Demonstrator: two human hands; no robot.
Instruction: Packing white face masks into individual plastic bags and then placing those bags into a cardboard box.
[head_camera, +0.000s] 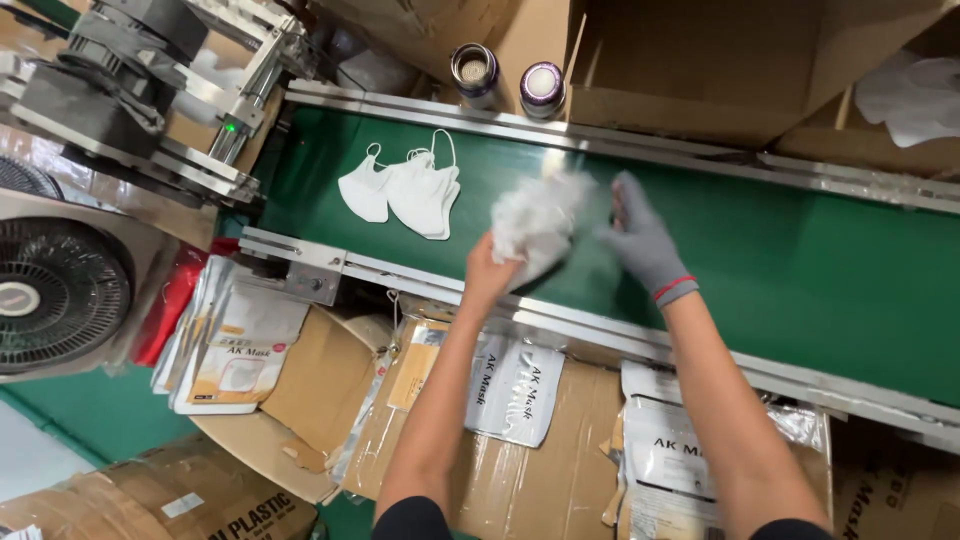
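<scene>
Left hand (490, 272): bare, grip clenched around a bunch of white masks (535, 222). The bunch is motion-blurred; its count cannot be told. It is held over the near half of the green belt (800, 260), just above the near rail (420, 275).

Right hand (640, 240): wears a grey knit glove with a red cuff band. Grip released, fingers extended flat, just right of the bunch; contact with the belt cannot be confirmed.

Belt: smooth, matte, framed by two metal rails. A pile of white folded masks with ear loops (405, 190) lies flat at its left end, well apart from the hands; at least two, overlapping.

Beyond the far rail stand two cylindrical cans (508, 82), upright. Below the near rail, flat printed pouches (235, 350) lie on brown cardboard boxes (320, 385). One black fan (55, 295) sits at the left edge.
</scene>
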